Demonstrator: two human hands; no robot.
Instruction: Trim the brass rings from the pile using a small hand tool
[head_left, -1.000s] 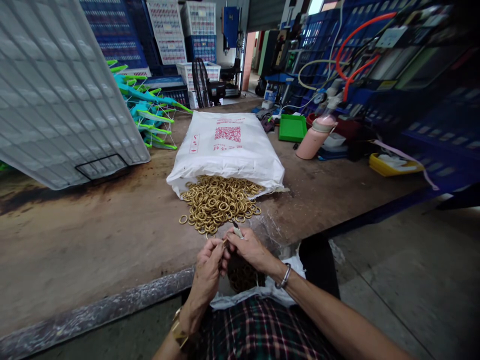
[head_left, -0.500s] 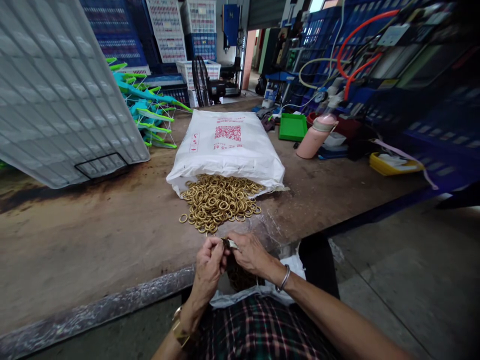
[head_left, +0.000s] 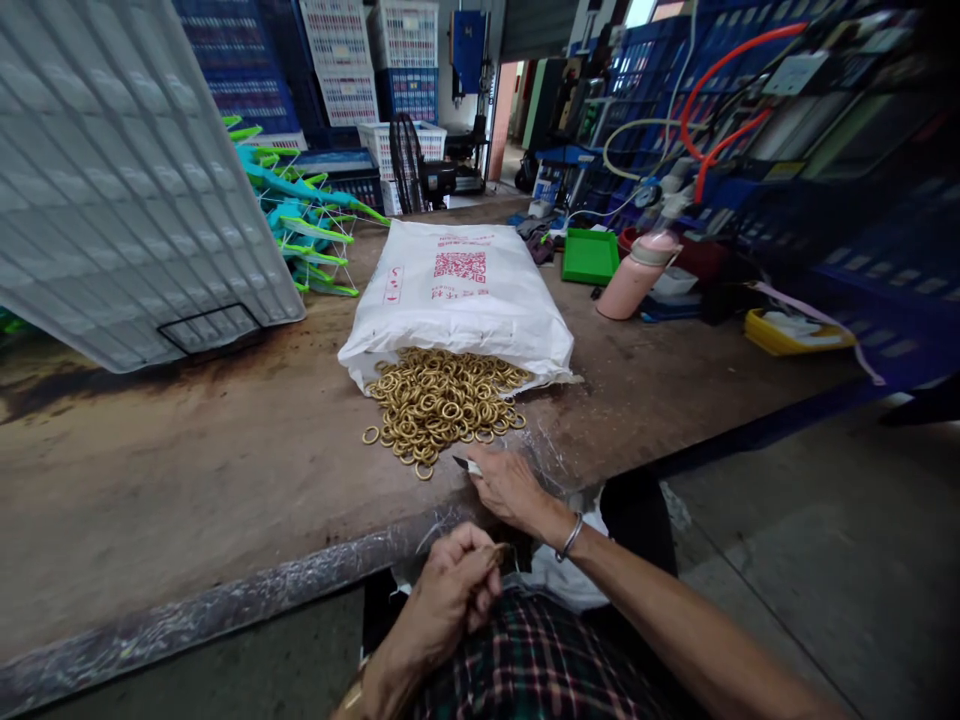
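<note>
My right hand is closed around a small knife, its dark pointed blade sticking out to the left past a pale wrapped or white part. It hovers by the table edge, just in front of a pile of brass-coloured rings. Lower down, close to the plaid shirt, my left hand pinches a brass ring, mostly covered by the fingers. The rings spill from the mouth of a white woven sack with red print, lying on the table. A white cloth or bag shows on the lap, partly hidden.
A large white plastic crate leans at the left, with green and blue plastic parts behind it. On the right of the brown table stand a green tray, a pink bottle and a yellow tray.
My hands have come apart: the left has dropped down toward the body with the ring, while the right has risen slightly toward the pile, still holding the knife. The view has shifted slightly.
</note>
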